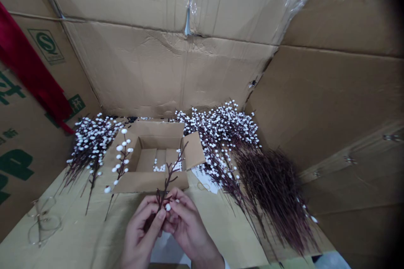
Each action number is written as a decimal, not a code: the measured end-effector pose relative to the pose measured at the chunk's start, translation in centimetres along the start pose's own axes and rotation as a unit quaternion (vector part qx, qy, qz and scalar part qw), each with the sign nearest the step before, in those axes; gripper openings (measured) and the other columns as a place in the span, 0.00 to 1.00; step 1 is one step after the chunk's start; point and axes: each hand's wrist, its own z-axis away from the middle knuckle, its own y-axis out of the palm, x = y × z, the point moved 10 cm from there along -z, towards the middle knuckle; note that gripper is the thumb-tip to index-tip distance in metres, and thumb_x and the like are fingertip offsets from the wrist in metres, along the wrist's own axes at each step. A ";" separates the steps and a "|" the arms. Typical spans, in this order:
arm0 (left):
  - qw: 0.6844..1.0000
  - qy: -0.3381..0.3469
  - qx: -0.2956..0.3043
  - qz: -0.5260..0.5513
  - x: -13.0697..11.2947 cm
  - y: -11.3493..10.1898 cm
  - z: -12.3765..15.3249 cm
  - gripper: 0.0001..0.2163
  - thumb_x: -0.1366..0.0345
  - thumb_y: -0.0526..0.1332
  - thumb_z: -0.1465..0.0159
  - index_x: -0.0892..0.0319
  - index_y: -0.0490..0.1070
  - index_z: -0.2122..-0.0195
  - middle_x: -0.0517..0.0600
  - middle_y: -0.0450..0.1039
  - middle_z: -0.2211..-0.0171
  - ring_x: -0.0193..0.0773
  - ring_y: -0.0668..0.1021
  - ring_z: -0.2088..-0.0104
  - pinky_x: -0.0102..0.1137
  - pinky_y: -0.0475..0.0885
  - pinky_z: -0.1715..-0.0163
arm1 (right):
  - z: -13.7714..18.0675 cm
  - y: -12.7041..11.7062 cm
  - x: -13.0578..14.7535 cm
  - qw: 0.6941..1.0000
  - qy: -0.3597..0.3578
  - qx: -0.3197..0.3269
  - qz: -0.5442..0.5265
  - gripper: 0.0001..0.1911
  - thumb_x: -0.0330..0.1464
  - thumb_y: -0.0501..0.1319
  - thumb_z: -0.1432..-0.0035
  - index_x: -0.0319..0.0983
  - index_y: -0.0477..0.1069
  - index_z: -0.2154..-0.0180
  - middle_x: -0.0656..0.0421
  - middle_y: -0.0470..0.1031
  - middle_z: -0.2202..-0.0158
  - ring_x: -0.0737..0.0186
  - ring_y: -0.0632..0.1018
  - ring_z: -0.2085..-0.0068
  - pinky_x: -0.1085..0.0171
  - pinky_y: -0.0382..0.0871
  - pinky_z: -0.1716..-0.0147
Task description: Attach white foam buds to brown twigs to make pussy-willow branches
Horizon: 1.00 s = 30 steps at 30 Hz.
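Observation:
My left hand (143,229) is closed around the lower part of a bare dark brown artificial branch (169,175), which points up and away. Against its stem, my right hand (189,222) pinches a white berry (168,207) between thumb and fingers. A second white bead peeks out just above those fingertips. Beyond both hands stands an open cardboard box (151,180) with loose white berries (159,167) on its floor. Leaning on the box's left side is one berry branch (121,159) with white balls along it.
White-berried branches lie in a bunch (91,143) at the left and a larger pile (221,126) at the back right. A thick bundle of bare brown stems (274,193) lies right. Eyeglasses (42,222) rest front left. Tall cardboard walls (142,67) enclose the table; a red ribbon (34,71) hangs left.

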 end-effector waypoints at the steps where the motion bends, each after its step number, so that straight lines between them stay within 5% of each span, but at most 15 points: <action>1: 1.000 0.003 0.001 -0.003 0.0 0.0 0.0 0.16 0.51 0.67 0.42 0.57 0.78 0.79 0.53 0.72 0.68 0.42 0.74 0.67 0.26 0.71 0.72 | 0.0 0.2 0.1 1.000 -0.003 0.008 0.002 0.20 0.38 0.78 0.62 0.39 0.69 0.74 0.65 0.71 0.78 0.74 0.64 0.80 0.73 0.50 0.82; 19: 0.997 0.011 0.040 -0.059 -0.1 0.7 0.4 0.16 0.53 0.64 0.39 0.57 0.79 0.79 0.51 0.69 0.70 0.36 0.71 0.73 0.24 0.68 0.78 | 0.4 0.4 1.1 0.995 -0.018 0.029 0.094 0.22 0.40 0.77 0.60 0.39 0.64 0.76 0.68 0.65 0.80 0.75 0.62 0.80 0.73 0.51 0.80; 26: 0.997 -0.028 0.078 0.006 1.5 0.9 0.5 0.19 0.48 0.63 0.40 0.60 0.78 0.77 0.52 0.71 0.64 0.27 0.68 0.83 0.22 0.62 0.89 | 0.7 -0.2 0.5 0.999 -0.012 0.014 0.046 0.22 0.41 0.77 0.62 0.38 0.68 0.75 0.65 0.71 0.78 0.74 0.66 0.79 0.73 0.54 0.80; 30: 0.996 -0.034 0.052 0.059 1.6 0.8 0.7 0.21 0.47 0.63 0.39 0.60 0.75 0.78 0.46 0.67 0.76 0.28 0.68 0.84 0.22 0.64 0.87 | 0.6 -0.6 0.9 0.999 -0.022 0.002 0.029 0.19 0.40 0.77 0.60 0.38 0.71 0.74 0.66 0.68 0.81 0.74 0.64 0.80 0.73 0.55 0.79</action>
